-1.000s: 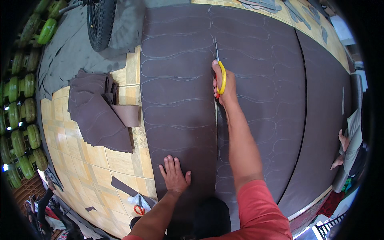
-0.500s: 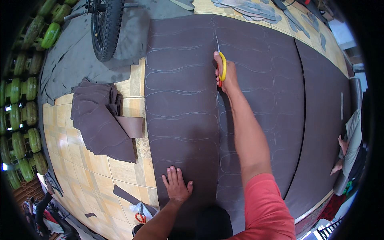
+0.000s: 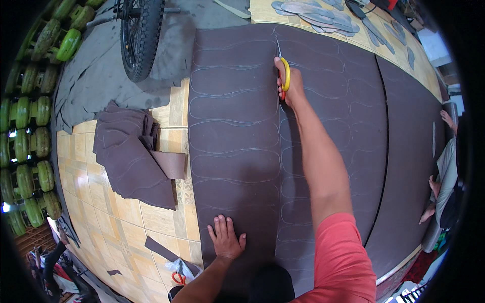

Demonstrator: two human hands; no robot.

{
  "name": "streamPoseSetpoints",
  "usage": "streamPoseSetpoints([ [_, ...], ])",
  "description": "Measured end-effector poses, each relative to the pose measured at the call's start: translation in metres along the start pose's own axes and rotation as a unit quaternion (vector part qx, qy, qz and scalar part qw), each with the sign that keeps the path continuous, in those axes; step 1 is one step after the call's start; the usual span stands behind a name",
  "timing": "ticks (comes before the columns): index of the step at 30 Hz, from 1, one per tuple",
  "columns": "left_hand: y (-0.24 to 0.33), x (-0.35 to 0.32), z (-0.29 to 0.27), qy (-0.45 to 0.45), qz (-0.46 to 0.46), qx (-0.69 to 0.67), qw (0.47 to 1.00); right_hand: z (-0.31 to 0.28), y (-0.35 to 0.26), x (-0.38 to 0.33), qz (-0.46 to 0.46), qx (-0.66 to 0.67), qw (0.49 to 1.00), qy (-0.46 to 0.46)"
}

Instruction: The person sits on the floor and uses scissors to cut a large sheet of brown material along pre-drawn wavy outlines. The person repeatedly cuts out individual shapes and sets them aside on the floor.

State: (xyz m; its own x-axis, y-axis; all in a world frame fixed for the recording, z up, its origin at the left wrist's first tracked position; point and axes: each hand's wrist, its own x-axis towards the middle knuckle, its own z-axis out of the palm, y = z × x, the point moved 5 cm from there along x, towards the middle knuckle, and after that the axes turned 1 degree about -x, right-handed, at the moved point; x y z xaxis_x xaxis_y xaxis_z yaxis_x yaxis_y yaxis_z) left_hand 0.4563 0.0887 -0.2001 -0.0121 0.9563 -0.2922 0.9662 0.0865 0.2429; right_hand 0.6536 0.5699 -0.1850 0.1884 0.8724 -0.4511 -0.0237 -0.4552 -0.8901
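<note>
A large dark brown sheet (image 3: 237, 126) marked with several sole outlines lies flat on the tiled floor. My right hand (image 3: 290, 86) reaches far forward and grips yellow-handled scissors (image 3: 284, 70), whose blades point away along a straight cut line near the sheet's far end. The sheet is split along that line behind the scissors. My left hand (image 3: 226, 237) presses flat, fingers spread, on the near part of the sheet to the left of the cut.
A pile of cut brown pieces (image 3: 134, 156) lies to the left. A bicycle wheel (image 3: 141, 38) and green gas cylinders (image 3: 30, 131) stand at the left. Another person's feet and hand (image 3: 439, 171) are at the right edge. Cut soles (image 3: 313, 12) lie at the far side. Orange scissors (image 3: 178, 278) rest near me.
My right hand has moved further away along the cut line with the scissors, lengthening the cut. My left hand has stayed flat on the sheet.
</note>
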Motion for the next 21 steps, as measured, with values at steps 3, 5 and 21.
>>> streamPoseSetpoints([
  [3, -0.001, 0.0, -0.002, -0.006, 0.007, 0.0, 1.0, 0.004, -0.01, 0.006, -0.025, -0.011, 0.999, -0.017],
  [5, 0.001, 0.001, -0.002, -0.018, 0.002, -0.007, 1.0, 0.002, -0.012, 0.015, -0.013, -0.027, 1.0, -0.002],
  [21, 0.0, -0.001, 0.002, -0.019, 0.008, 0.0, 1.0, 0.015, -0.04, 0.095, -0.062, -0.03, 0.998, -0.007],
])
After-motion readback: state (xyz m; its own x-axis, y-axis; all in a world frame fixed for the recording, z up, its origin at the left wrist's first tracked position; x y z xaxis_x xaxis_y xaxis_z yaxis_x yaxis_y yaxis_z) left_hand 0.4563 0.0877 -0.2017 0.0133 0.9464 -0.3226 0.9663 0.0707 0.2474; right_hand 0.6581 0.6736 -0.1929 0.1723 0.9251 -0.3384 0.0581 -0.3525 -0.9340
